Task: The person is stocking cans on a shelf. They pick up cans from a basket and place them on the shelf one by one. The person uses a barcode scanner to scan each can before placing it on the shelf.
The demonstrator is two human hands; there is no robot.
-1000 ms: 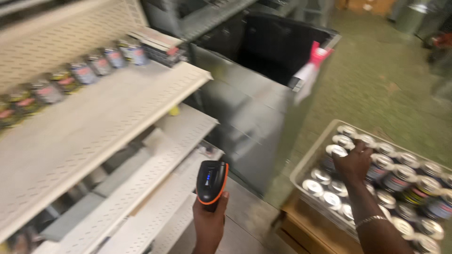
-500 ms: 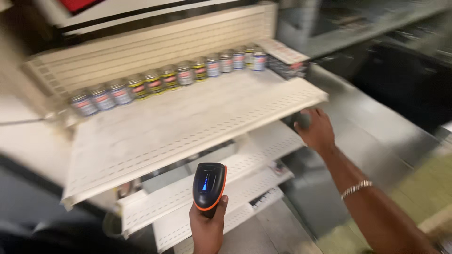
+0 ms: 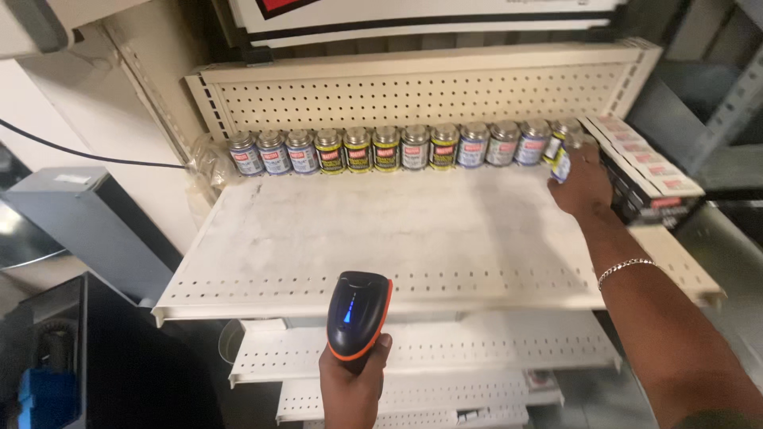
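Head view, current moment. Right hand (image 3: 584, 184) at the 2 o'clock corner of the cream shelf (image 3: 413, 238), fingers closed round a small can (image 3: 562, 163) with a blue label, set at the right end of the row of cans (image 3: 397, 148) along the pegboard back (image 3: 413, 95). Can touching or just off the shelf surface; cannot tell which. Flat boxes (image 3: 644, 171) stacked just beside, at 3 o'clock.

Left hand (image 3: 354, 385) at 6 o'clock, gripping a black-and-orange handheld scanner (image 3: 358, 314), blue light lit, nose toward the shelf.

Change from half a second back: right hand then at the shelf's front right edge, now deep at the back row. One second back: same hand down among cans in a tray at floor level. Judgement: one can carried from tray to shelf, row being extended rightward; release not yet made.

Lower shelves (image 3: 429, 349) visible beneath.
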